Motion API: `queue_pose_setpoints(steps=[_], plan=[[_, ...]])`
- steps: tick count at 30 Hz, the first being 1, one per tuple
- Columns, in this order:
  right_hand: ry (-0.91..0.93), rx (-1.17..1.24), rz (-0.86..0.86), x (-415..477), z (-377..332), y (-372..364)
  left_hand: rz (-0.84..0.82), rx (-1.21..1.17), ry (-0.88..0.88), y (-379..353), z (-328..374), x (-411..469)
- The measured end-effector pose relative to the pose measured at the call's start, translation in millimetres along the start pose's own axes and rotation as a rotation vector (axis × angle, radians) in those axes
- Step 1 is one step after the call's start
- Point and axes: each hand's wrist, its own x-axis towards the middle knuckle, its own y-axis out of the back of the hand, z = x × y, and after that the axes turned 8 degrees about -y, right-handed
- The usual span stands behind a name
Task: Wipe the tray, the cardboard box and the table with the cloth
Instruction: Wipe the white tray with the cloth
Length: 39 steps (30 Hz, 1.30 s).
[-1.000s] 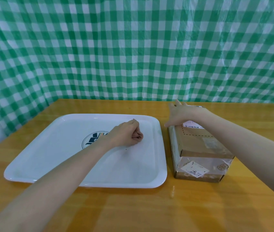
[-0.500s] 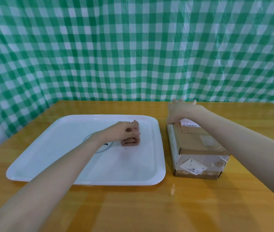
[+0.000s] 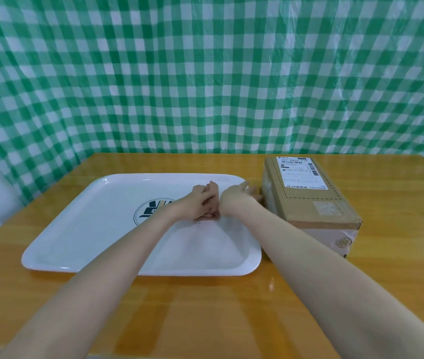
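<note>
Grip: cloth (image 3: 212, 189) is held bunched in curled left hand (image 3: 200, 203), on tray (image 3: 76, 229) | right hand (image 3: 239, 196) is spread, fingers at box (image 3: 309, 203) side | Handling: cloth is judged soft, light; the whole wad is best held.

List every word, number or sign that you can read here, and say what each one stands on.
"507 P802 170", as far as it can be read: top line of the shipping label on the cardboard box.
Rest of that label, including the barcode and the Chinese line: too small to read.
Round logo on the tray: partly covered, no letters legible.
Round emblem on the box's near end: a sign only, no text.
</note>
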Motion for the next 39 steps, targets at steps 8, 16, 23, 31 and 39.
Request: queue_pose_setpoints(steps=[8, 16, 23, 31, 39], plan=[[0.004, 0.467, 0.214, -4, 18, -41, -0.042, 0.109, -0.018, -10, -6, -2], [0.035, 0.674, 0.293, -2, 29, -43, -0.061, -0.01, -0.05, -8, 3, 15], [0.042, 0.672, 0.32, 0, 27, -49, -0.079, 0.046, 0.04, -17, 13, 45], [0.045, 0.716, 0.326, -1, 29, -46, -0.069, 0.061, -0.002, -16, 9, 62], [-0.011, 0.857, 0.294, -3, 23, -43, -0.156, 0.2, -0.076, -23, 13, 47]])
